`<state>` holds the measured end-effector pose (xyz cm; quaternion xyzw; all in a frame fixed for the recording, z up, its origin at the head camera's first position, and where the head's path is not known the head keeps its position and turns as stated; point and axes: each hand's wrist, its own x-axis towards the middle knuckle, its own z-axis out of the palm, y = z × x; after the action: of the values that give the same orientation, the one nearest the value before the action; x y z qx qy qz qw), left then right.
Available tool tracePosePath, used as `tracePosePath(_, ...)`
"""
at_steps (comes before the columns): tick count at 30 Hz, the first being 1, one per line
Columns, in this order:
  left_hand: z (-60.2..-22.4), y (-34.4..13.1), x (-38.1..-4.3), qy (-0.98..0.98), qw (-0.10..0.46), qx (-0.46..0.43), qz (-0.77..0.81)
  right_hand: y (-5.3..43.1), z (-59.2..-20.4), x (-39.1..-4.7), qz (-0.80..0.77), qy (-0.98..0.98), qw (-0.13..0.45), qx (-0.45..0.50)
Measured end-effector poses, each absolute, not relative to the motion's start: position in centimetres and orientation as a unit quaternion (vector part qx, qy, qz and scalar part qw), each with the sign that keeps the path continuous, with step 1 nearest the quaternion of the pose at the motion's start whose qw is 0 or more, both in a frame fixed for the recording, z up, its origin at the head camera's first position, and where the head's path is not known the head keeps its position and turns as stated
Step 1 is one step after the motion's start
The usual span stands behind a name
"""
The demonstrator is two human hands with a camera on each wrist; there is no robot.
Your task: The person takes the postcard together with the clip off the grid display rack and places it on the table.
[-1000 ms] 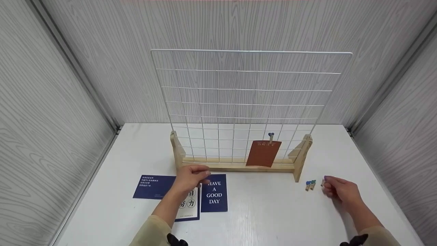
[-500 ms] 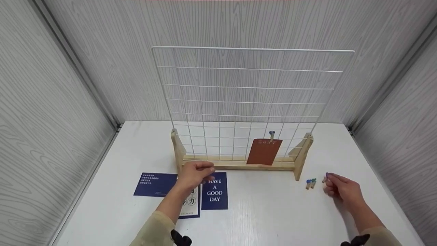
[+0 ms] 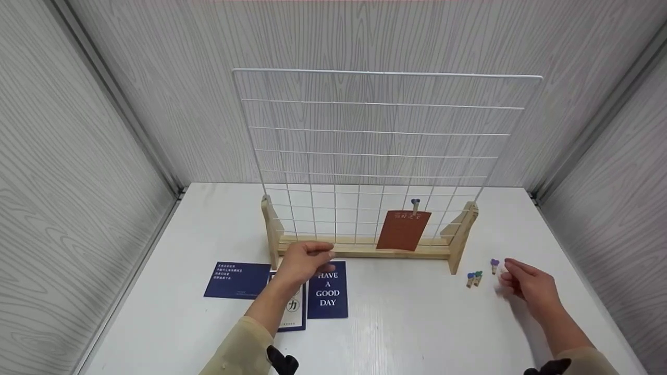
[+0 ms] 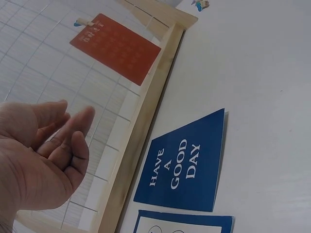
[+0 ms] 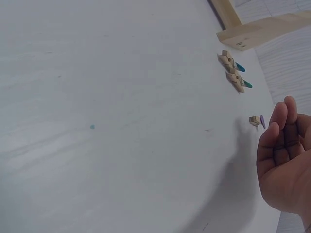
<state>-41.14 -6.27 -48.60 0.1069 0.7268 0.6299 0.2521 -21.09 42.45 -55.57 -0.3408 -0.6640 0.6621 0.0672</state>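
My left hand (image 3: 303,264) hovers over the postcards with its fingers loosely bent and nothing between them. Below it lie a blue "HAVE A GOOD DAY" postcard (image 3: 328,308) and a cream postcard with a blue border (image 3: 293,319), partly hidden by the arm. My right hand (image 3: 532,287) is at the right of the table, fingers lightly bent and holding nothing. Just left of its fingertips is a small wooden clothespin with a purple top (image 3: 494,264). Two more clothespins are close by, one blue-topped (image 3: 470,281) and one green-topped (image 3: 478,279).
A white wire grid (image 3: 385,73) stands upright in a wooden base (image 3: 333,252) behind the hands. On it hangs a reddish-brown card (image 3: 402,232), clipped by a blue-topped clothespin (image 3: 415,206). A navy postcard (image 3: 237,281) lies at the left. Grey wood-grain panels surround the white table.
My right hand has let go of the purple-topped clothespin and drawn slightly right, leaving it on the table. The left hand has drifted a little to the right above the postcards.
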Motion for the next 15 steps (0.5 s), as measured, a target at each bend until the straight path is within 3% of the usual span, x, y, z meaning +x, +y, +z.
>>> tracePosePath(15,-47.7,-4.6,-41.4,0.730,0.251,0.133,0.622,41.7,-49.8,-22.0,0.690,-0.668,0.126,-0.248)
